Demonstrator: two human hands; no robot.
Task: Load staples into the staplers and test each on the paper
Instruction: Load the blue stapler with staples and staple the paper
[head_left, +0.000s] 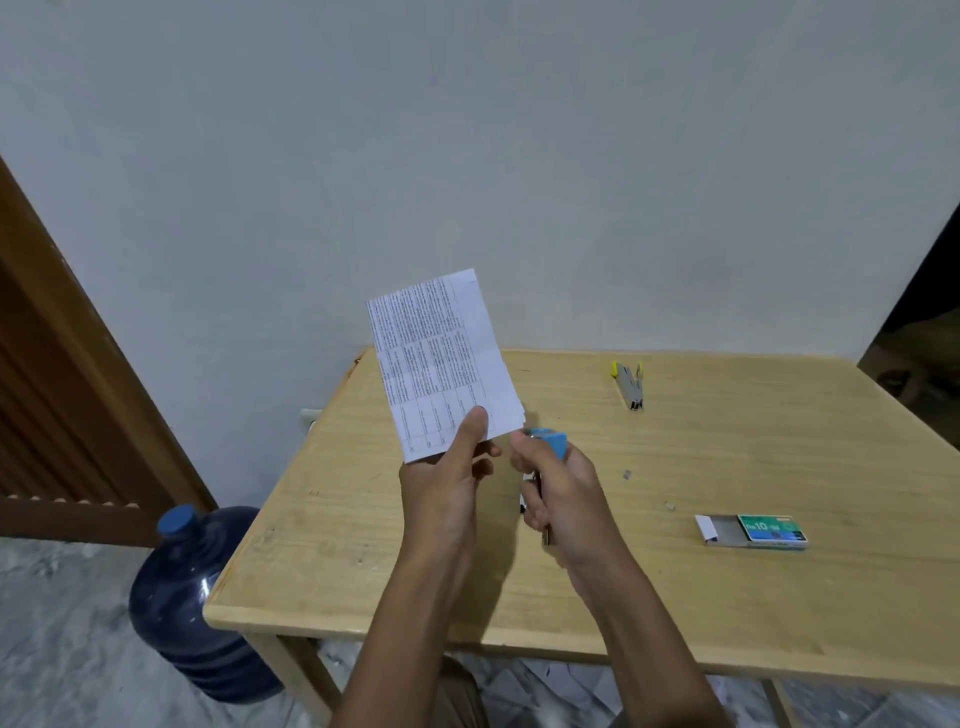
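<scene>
My left hand (447, 478) holds a folded printed paper (441, 358) upright above the table, thumb pressed on its lower edge. My right hand (558, 493) grips a blue stapler (550, 441), whose front end touches the paper's lower right corner. A second stapler (629, 384), grey with yellow parts, lies at the back of the table. A green staple box (753, 531) sits at the right with its grey tray slid partly out.
The wooden table (675, 613) stands against a pale wall. Two small staple bits (627, 474) lie near the box. A large blue water jug (192, 603) stands on the floor left of the table. A wooden door (62, 389) is at far left.
</scene>
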